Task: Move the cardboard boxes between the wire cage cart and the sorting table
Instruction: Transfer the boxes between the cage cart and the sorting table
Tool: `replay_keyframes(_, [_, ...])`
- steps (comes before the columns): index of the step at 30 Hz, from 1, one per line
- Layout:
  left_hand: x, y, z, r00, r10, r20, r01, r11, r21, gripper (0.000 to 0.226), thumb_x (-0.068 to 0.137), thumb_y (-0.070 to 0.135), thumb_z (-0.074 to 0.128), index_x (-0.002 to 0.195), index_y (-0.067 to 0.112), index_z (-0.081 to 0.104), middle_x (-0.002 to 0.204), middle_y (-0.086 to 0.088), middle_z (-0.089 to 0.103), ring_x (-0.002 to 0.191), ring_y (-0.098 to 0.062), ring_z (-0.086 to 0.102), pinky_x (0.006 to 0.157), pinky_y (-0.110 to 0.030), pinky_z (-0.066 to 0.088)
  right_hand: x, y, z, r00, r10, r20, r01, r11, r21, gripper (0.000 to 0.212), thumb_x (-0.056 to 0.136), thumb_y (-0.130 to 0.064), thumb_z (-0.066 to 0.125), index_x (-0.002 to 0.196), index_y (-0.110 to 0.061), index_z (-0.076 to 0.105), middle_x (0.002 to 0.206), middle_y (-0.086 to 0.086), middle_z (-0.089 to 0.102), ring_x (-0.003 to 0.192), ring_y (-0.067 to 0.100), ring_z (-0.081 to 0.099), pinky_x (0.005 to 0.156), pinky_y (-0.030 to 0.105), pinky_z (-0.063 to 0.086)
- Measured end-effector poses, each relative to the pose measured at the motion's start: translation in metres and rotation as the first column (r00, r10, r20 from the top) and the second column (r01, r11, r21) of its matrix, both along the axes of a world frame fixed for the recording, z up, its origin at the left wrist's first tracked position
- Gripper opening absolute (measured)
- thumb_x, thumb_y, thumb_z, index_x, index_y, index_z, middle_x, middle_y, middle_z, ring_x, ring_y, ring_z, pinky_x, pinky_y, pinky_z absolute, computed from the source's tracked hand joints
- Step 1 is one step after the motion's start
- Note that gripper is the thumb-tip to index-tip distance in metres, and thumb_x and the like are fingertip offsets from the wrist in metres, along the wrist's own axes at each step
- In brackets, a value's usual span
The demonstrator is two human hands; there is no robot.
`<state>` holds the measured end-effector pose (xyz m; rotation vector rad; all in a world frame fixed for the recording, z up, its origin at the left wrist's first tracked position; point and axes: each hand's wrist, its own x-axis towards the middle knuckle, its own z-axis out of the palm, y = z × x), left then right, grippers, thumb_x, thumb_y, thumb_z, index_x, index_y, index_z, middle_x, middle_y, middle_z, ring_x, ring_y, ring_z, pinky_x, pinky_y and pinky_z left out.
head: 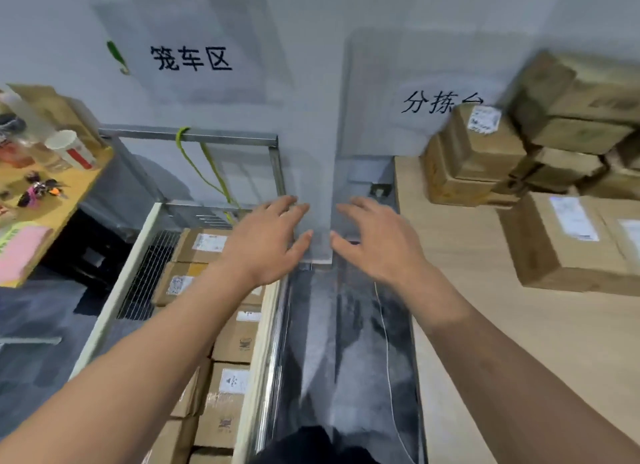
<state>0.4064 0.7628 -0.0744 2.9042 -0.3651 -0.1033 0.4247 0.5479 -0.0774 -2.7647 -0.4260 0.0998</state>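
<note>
Head view: the wire cage cart (116,290) stands at the lower left, with cardboard boxes (223,418) packed in rows inside it. To the right of the cart is the pale worktop (485,342), which carries the stacked boxes (568,245) at its far end. The left hand (266,241) hangs over the cart's right rim. The right hand (377,245) is just right of the cart, over the dark floor strip (346,359). The fingers (277,209) of both hands are spread and released, grasping nothing.

A wooden surface (76,176) at left carries a white-and-red paper cup (71,150) near its far edge, a pink pad (24,252) at its near corner (small trinkets (41,189) between them).
</note>
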Motion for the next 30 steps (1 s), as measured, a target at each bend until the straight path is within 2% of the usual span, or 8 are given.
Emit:
replay_keyframes(5, [0.011, -0.079, 0.014, 0.994, -0.105, 0.029, 0.106, 0.994, -0.001, 0.059, 0.104, 0.051, 0.044, 0.153, 0.018, 0.046, 0.155, -0.008, 0.046, 0.139, -0.032, 0.046, 0.112, -0.043, 0.038, -0.022, -0.074, 0.010, 0.991, -0.129, 0.019, 0.129, 0.992, 0.011, 0.058, 0.095, -0.060, 0.051, 0.145, -0.032, 0.055, 0.152, -0.003, 0.050, 0.134, 0.024, 0.052, 0.105, 0.041, 0.047])
replay_keyframes(15, [0.034, -0.227, 0.009, 0.932, -0.362, 0.003, 0.361, 0.931, -0.053, 0.058, 0.104, 0.050, 0.045, 0.154, 0.022, 0.043, 0.158, -0.004, 0.041, 0.142, -0.028, 0.042, 0.113, -0.041, 0.038, -0.052, -0.209, 0.006, 0.907, -0.421, 0.002, 0.421, 0.906, 0.050, 0.058, 0.093, -0.059, 0.055, 0.145, -0.032, 0.057, 0.153, -0.003, 0.050, 0.137, 0.022, 0.049, 0.108, 0.040, 0.042])
replay_keyframes(20, [0.070, -0.291, -0.009, 0.883, -0.469, -0.029, 0.467, 0.882, -0.063, 0.058, 0.104, 0.054, 0.041, 0.154, 0.026, 0.042, 0.159, -0.001, 0.040, 0.145, -0.027, 0.038, 0.114, -0.045, 0.038, -0.044, -0.266, -0.003, 0.831, -0.556, -0.024, 0.557, 0.829, 0.058, 0.056, 0.093, -0.059, 0.054, 0.142, -0.033, 0.059, 0.150, -0.008, 0.052, 0.134, 0.020, 0.051, 0.102, 0.039, 0.044])
replay_keyframes(23, [0.097, -0.332, -0.023, 0.837, -0.546, -0.040, 0.543, 0.837, -0.060, 0.056, 0.104, 0.052, 0.043, 0.153, 0.025, 0.043, 0.158, -0.003, 0.041, 0.143, -0.027, 0.039, 0.113, -0.043, 0.037, -0.031, -0.297, -0.014, 0.778, -0.625, -0.066, 0.628, 0.777, 0.036, 0.054, 0.093, -0.060, 0.051, 0.139, -0.033, 0.059, 0.145, -0.011, 0.052, 0.129, 0.018, 0.053, 0.096, 0.036, 0.044])
replay_keyframes(27, [0.136, -0.385, -0.047, 0.780, -0.618, -0.093, 0.612, 0.786, -0.091, 0.056, 0.104, 0.050, 0.045, 0.154, 0.025, 0.043, 0.158, -0.003, 0.040, 0.143, -0.028, 0.038, 0.115, -0.042, 0.037, -0.005, -0.331, -0.033, 0.694, -0.714, -0.095, 0.719, 0.693, 0.043, 0.045, 0.092, -0.058, 0.053, 0.122, -0.027, 0.066, 0.133, -0.009, 0.056, 0.118, 0.021, 0.058, 0.092, 0.039, 0.049])
replay_keyframes(30, [0.162, -0.420, -0.064, 0.733, -0.670, -0.116, 0.663, 0.742, -0.098, 0.056, 0.102, 0.049, 0.047, 0.153, 0.025, 0.044, 0.157, -0.004, 0.040, 0.143, -0.030, 0.038, 0.114, -0.045, 0.039, 0.016, -0.356, -0.050, 0.622, -0.773, -0.127, 0.781, 0.623, 0.032, 0.049, 0.094, -0.057, 0.054, 0.135, -0.031, 0.062, 0.147, -0.008, 0.051, 0.128, 0.020, 0.054, 0.099, 0.039, 0.046])
